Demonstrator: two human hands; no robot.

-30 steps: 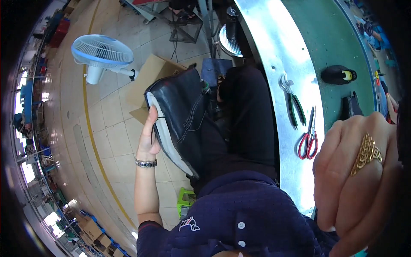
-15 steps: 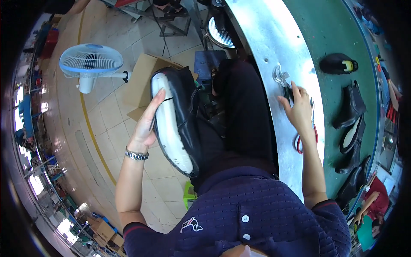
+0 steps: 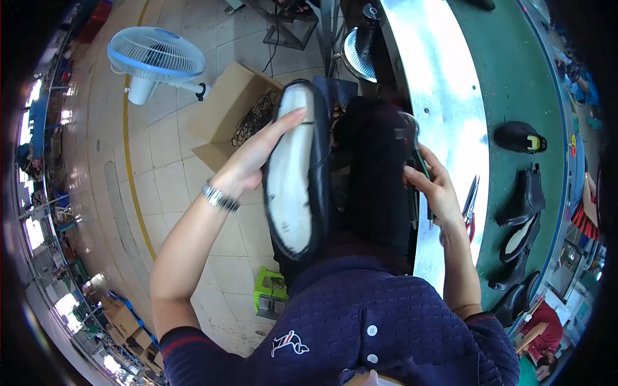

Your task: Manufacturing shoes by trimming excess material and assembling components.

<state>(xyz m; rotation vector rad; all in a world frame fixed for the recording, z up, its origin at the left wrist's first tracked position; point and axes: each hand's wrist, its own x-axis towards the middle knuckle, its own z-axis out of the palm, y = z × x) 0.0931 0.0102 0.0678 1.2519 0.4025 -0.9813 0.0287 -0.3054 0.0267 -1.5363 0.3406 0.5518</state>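
A black shoe (image 3: 290,186) stands over my lap, its pale whitish underside facing me. My left hand (image 3: 257,154) grips it along the left side, the thumb lying across the pale underside. In my right hand (image 3: 441,193) is a pair of pincers (image 3: 412,125) with rounded metal jaws and dark handles. The fingers wrap the handles at the near edge of the metal bench. Whether the jaws are parted is hard to make out. Red-handled scissors (image 3: 470,215) lie on the bench just beyond my right wrist.
The shiny metal bench (image 3: 447,83) runs along my right, beside a green belt (image 3: 515,71) carrying several black shoes (image 3: 523,196). On the left are a blue-white fan (image 3: 156,55) and an open cardboard box (image 3: 222,106) of dark cords. A green stool (image 3: 262,289) stands near my left side.
My right hand has lifted the pincers off the bench and drawn them left to its edge. The shoe in my left hand has shifted right and turned more upright.
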